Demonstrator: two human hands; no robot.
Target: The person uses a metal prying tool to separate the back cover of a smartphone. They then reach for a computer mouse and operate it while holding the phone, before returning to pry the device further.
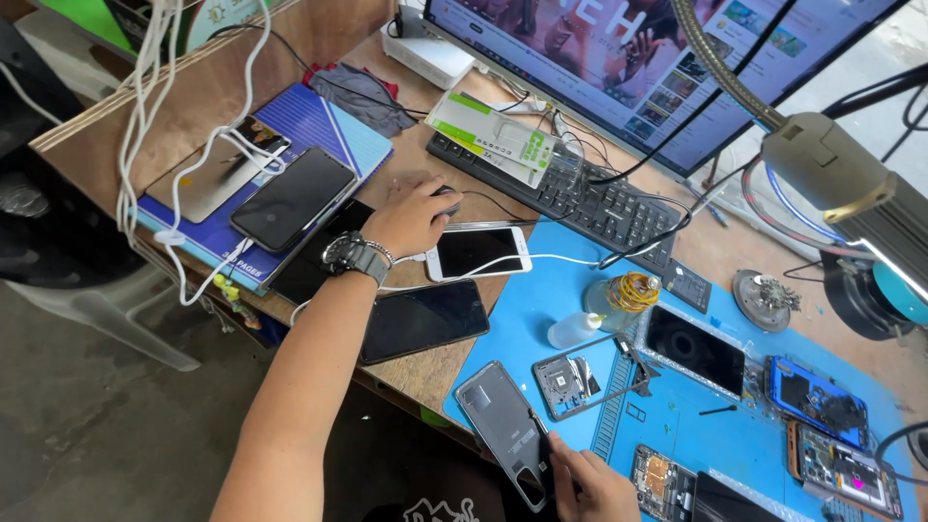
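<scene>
My left hand [411,217], with a watch on its wrist, lies cupped over a black mouse [447,198] on the wooden desk [435,372], just in front of the black keyboard [580,198]. A white phone [478,251] on a white cable lies right beside that hand. My right hand [592,488] is at the bottom edge, its fingers pinching the near corner of a grey phone back cover [503,425] that lies on the blue work mat [541,309]. A phone frame [568,382] sits just past the cover.
A monitor [619,58] stands behind the keyboard. Dark phones [425,319] [293,198] lie at the left, one on a blue book [319,121]. Opened phones [817,396], a screen [694,350], a small bottle [575,331] and a jar [623,298] crowd the mat. A lamp [831,179] hangs at right.
</scene>
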